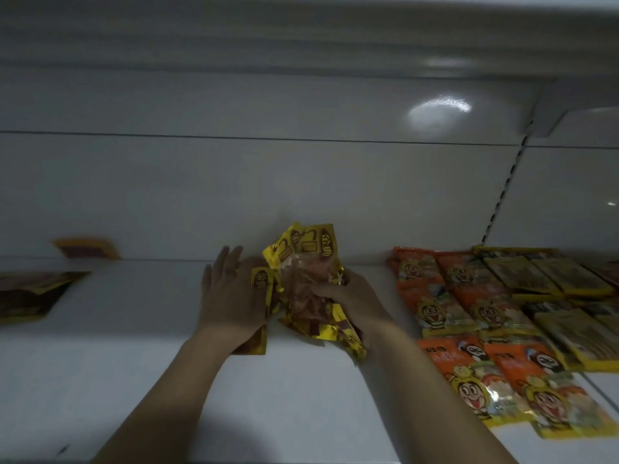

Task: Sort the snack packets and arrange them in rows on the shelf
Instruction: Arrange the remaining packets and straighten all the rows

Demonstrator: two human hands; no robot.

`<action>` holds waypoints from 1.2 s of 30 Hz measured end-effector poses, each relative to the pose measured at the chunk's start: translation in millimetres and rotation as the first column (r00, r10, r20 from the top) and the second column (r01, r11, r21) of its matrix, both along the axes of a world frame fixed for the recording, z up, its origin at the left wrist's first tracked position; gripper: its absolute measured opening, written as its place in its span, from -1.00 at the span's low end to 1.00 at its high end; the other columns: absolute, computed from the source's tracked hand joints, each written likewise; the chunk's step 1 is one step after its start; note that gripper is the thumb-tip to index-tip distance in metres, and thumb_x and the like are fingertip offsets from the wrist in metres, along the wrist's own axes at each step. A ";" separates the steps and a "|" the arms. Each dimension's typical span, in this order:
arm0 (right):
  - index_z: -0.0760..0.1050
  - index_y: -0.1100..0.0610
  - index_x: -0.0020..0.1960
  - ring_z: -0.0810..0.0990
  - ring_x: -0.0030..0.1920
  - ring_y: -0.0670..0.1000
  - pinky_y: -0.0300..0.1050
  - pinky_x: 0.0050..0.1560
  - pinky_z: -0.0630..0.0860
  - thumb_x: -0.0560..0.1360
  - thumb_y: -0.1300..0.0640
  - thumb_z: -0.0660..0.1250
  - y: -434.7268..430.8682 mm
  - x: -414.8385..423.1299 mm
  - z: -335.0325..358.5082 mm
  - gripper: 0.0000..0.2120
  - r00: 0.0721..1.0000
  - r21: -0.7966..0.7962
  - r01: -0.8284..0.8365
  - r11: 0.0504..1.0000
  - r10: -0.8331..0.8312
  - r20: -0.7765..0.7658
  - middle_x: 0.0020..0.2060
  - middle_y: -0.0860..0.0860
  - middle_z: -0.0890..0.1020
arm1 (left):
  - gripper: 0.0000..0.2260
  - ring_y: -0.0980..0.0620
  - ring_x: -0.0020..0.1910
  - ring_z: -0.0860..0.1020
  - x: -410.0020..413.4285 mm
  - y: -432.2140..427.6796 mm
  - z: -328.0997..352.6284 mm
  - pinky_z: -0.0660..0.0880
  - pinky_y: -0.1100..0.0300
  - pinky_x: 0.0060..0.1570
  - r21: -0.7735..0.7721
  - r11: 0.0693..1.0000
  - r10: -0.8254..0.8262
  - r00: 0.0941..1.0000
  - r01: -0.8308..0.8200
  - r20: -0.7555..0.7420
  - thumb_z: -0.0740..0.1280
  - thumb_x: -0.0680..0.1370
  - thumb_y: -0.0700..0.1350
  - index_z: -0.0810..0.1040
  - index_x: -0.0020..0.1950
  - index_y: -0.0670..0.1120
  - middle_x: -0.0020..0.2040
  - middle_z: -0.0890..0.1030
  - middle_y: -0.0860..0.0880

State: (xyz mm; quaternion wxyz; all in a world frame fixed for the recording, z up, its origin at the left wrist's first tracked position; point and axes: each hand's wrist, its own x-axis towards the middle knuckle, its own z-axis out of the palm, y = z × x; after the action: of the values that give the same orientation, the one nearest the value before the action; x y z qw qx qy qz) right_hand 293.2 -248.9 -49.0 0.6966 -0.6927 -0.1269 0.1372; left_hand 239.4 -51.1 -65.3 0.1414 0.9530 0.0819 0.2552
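Head view: the bunch of yellow packets [308,283] sits on the shelf [134,380], my right hand [351,296] curled round it, my left hand [231,296] flat against its side. I think I am tidying the bunch. Next it must go down in a row beside the orange packets [469,329].

On the shelf [134,380], a bundle [301,283] sits at centre, left hand [231,296] touching its 9 o'clock side, right hand [351,296] its 3. Packet rows [485,313] lie flat at 3 o'clock. A loose packet [30,293] lies at 9 o'clock, a second packet [87,248] behind it at 10.
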 end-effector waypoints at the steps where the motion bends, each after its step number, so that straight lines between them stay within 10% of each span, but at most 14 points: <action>1: 0.67 0.04 -0.03 0.70 -0.04 0.06 0.06 0.11 0.60 0.33 0.04 0.53 4.3 0.7 -1.5 -0.77 1.000 -0.064 0.020 0.998 -0.019 0.023 -0.12 -0.02 0.73 | -0.55 -0.12 0.56 0.10 -1.5 -3.5 2.7 0.11 -0.07 0.48 -0.042 0.995 -0.087 0.995 0.089 0.058 0.15 0.57 -0.06 0.38 0.46 -0.11 0.55 0.25 -0.12; 4: 0.57 -0.04 0.10 0.61 0.07 -0.03 -0.17 -0.03 0.50 0.44 -0.24 0.39 17.2 5.8 -3.5 -0.64 0.942 -0.323 0.270 0.907 -0.179 0.283 -0.05 -0.16 0.65 | -0.56 0.03 0.52 0.17 -6.4 -21.1 2.0 0.13 0.14 0.42 -0.045 0.951 -0.302 0.951 0.305 0.060 0.17 0.62 0.02 0.31 0.51 0.05 0.55 0.25 0.04; 8: 0.15 -0.12 0.54 0.18 0.50 0.17 0.13 0.41 0.24 0.48 -0.36 0.21 16.8 10.9 -8.0 -0.28 0.841 -0.524 0.452 0.722 -0.148 0.521 0.53 0.08 0.20 | -0.46 0.07 0.55 0.06 -1.0 -29.4 -9.0 0.02 0.06 0.50 0.072 0.919 -0.361 0.902 0.387 -0.237 0.05 0.61 0.23 0.11 0.58 0.14 0.59 0.10 0.11; 14: -0.01 -0.09 0.59 -0.07 0.55 0.24 0.19 0.48 -0.02 0.47 -0.47 0.08 4.7 20.1 -11.4 -0.17 0.895 -0.806 0.380 0.454 0.041 0.445 0.58 0.18 -0.06 | -0.52 0.06 0.54 0.11 5.1 -17.7 -11.7 -0.05 -0.05 0.48 0.151 0.947 -0.236 0.932 0.284 -0.276 0.12 0.57 0.19 0.24 0.50 0.21 0.55 0.20 0.16; 20: 0.22 -0.23 0.48 0.17 0.49 0.20 0.17 0.42 0.11 0.58 -0.27 0.05 -6.3 18.9 -14.5 -0.51 0.937 -0.849 0.205 0.487 0.153 0.314 0.52 0.07 0.22 | -0.55 0.03 0.51 0.17 1.6 -8.7 -3.3 -0.06 -0.08 0.50 0.236 0.961 -0.083 0.962 0.146 -0.259 0.22 0.52 0.01 0.37 0.42 0.15 0.48 0.32 0.12; 23: 0.29 -0.14 0.45 0.42 0.30 0.20 0.04 0.27 0.32 0.56 -0.19 0.15 -6.9 13.0 -14.0 -0.53 0.910 -0.869 0.276 0.410 0.181 0.374 0.31 0.07 0.46 | -0.59 -0.06 0.43 0.33 -3.3 -26.3 4.3 0.09 -0.11 0.44 0.309 0.921 -0.182 0.963 0.237 -0.198 0.18 0.51 0.04 0.48 0.35 0.08 0.41 0.43 0.04; 28: 0.54 0.02 0.13 0.59 0.06 0.13 -0.20 -0.14 0.28 0.53 0.16 0.18 -9.7 15.3 -11.7 -0.75 0.838 -0.696 0.455 0.556 -0.002 0.546 0.02 0.02 0.64 | -0.44 -0.06 0.36 0.40 -7.9 -48.7 -4.5 0.27 -0.05 0.29 0.326 0.850 -0.329 0.900 0.414 -0.285 -0.06 0.49 0.12 0.40 0.44 0.12 0.45 0.40 0.05; 36: 0.46 0.01 0.36 0.53 0.20 0.13 -0.10 0.07 0.42 0.56 0.06 0.23 -19.4 18.2 -10.8 -0.63 0.826 -0.607 0.483 0.631 -0.098 0.555 0.16 0.06 0.60 | -0.56 0.02 0.33 0.34 16.4 -44.0 -6.6 0.10 0.09 0.23 0.336 0.856 -0.267 0.892 0.393 -0.364 0.20 0.55 -0.06 0.42 0.40 0.26 0.46 0.37 0.21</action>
State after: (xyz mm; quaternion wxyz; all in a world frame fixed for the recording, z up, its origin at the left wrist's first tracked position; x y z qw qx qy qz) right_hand 311.4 -268.3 -59.8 0.3235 -0.9327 -0.1098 -0.1154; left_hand 255.9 -95.1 -72.0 -0.0290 0.9887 -0.1180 0.0880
